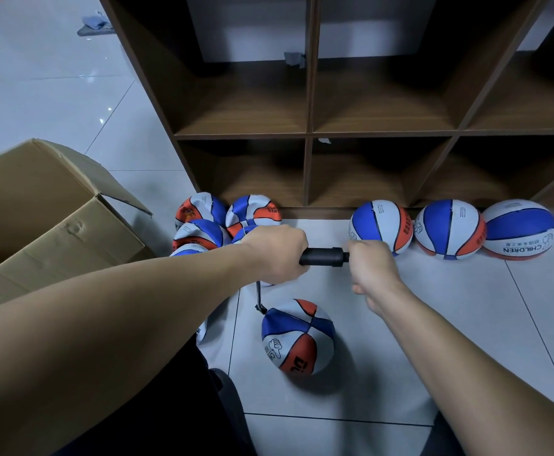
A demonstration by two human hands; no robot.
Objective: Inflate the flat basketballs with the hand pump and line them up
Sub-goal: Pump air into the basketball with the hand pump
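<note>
Pump work turns here on 1 axis: the black plastic hand pump (324, 257) lies level, its long axis running left to right, roughly parallel to the front edge of the dark brown wooden cubby shelf (308, 133). The left hand (277, 251) has its fingers curled round the barrel's left end, and the right hand (369, 268) is fisted on the handle end, drawn so close to the barrel that almost no rod shows; the handle itself is hidden inside that fist. From under the left hand a thin black hose (258, 296) drops to the valve of the blue, white and orange partly filled basketball (298, 337), which sits on the pale tiled floor (433, 324), nearer the person than the pump and well clear of the shelf. I judge the next stroke must pull the right hand away to the right along that same axis while the left holds the barrel, so the hose is not tugged from the valve. Against the shelf's foot, to the right, stand 3 round inflated balls (450, 227) in a row; at its left corner lies a heap of crumpled flat balls (223, 222), beside an open brown cardboard box (48, 205).
</note>
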